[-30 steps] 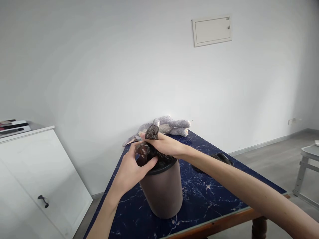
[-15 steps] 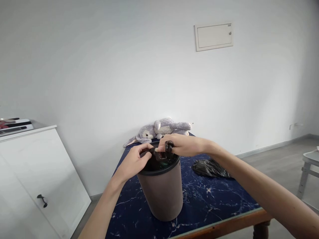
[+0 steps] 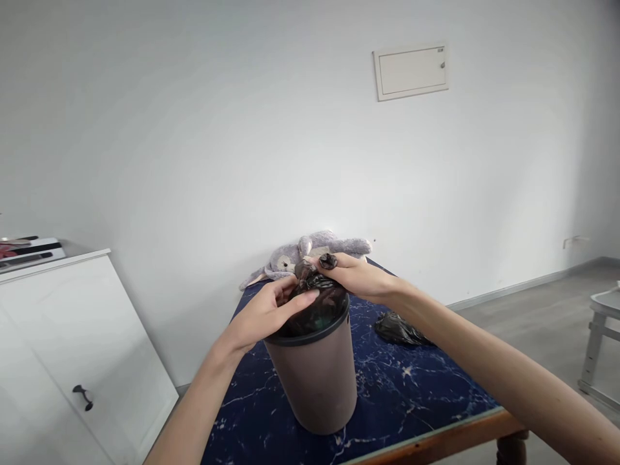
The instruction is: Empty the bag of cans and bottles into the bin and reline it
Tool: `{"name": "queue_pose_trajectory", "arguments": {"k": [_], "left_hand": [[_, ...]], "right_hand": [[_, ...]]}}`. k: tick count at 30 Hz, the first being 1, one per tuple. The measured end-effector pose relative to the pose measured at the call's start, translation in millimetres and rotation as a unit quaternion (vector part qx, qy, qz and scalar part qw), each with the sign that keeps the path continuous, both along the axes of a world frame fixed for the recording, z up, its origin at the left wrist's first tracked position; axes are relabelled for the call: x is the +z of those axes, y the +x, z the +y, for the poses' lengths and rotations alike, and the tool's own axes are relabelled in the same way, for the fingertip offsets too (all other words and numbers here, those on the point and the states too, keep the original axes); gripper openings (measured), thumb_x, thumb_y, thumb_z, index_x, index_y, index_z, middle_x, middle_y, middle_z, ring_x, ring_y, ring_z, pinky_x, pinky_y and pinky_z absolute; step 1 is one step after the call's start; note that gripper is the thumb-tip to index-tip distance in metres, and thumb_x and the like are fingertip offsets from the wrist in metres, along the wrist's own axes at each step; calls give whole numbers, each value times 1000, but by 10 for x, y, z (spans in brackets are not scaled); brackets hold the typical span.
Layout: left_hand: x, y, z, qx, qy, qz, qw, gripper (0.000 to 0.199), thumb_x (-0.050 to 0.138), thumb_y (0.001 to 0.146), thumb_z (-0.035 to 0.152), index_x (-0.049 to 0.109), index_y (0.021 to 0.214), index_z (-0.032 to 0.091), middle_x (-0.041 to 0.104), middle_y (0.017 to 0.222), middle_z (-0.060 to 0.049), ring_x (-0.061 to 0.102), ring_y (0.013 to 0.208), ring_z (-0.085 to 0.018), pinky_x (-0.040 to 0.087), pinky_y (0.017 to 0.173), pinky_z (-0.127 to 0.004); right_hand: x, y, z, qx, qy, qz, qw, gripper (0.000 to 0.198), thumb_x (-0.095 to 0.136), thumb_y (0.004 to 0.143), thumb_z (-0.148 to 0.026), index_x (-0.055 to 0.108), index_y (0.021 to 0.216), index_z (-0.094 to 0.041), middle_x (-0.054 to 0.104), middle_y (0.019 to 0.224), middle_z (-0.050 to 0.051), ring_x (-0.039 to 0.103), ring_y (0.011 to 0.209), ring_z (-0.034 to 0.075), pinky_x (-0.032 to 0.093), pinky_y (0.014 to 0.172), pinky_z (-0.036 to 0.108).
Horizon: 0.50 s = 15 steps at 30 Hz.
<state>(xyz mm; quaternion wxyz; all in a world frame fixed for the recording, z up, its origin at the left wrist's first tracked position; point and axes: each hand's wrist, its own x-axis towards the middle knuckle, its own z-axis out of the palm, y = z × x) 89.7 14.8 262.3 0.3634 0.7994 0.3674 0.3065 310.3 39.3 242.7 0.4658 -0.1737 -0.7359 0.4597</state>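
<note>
Bunched black bag (image 3: pixel 322 303) stands higher above the rim of the brown bin (image 3: pixel 320 387) than half a second ago, with both hands raised alongside it.

At far left is a white cabinet (image 3: pixel 87 342); next, the left hand (image 3: pixel 264 316) cups the bag's near left side, thumb laid across the front and fingers curled, though whether they pinch the plastic cannot be told. Behind the bin, a grey plush rabbit (image 3: pixel 285 259) lies against the wall. The right hand (image 3: pixel 358 274) is clamped on the bag's gathered top, a twist poking up beside the thumb. Further right, another black bag (image 3: pixel 400 329) lies crumpled on the blue marbled table (image 3: pixel 402 400), partly behind the right forearm.
</note>
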Motion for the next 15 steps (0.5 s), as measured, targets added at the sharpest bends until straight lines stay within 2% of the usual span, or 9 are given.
{"name": "queue_pose_trajectory", "arguments": {"k": [5,9,12,15], "left_hand": [[-54,26,29,37,12,-45,998,37,69,98,49,78,128,28,78,131,-6,71,123,-32,54,110,-46],[-97,-6,19,93,-16,-151,984,39,69,98,52,79,124,26,79,130,-8,70,127,-34,56,109,-46],[-134,-34,34,151,-20,-225,962,39,72,96,52,79,123,24,75,139,-10,65,136,-34,52,114,-45],[-165,-46,88,153,-2,-295,943,39,73,96,49,78,124,22,72,144,-9,59,143,-34,48,120,-45]], "right_hand": [[10,8,-70,21,-113,61,991,40,70,99,-58,79,116,-23,76,113,12,70,110,28,53,115,54],[5,49,-60,36,-155,95,983,36,72,100,-50,77,120,-21,76,121,12,69,113,26,49,120,52],[-36,65,-2,-6,-184,113,976,33,72,100,-39,74,126,-18,75,121,13,69,116,27,52,116,49],[-82,48,50,-67,-199,138,968,42,69,101,-35,65,140,-19,74,128,13,69,118,26,58,108,45]]}}
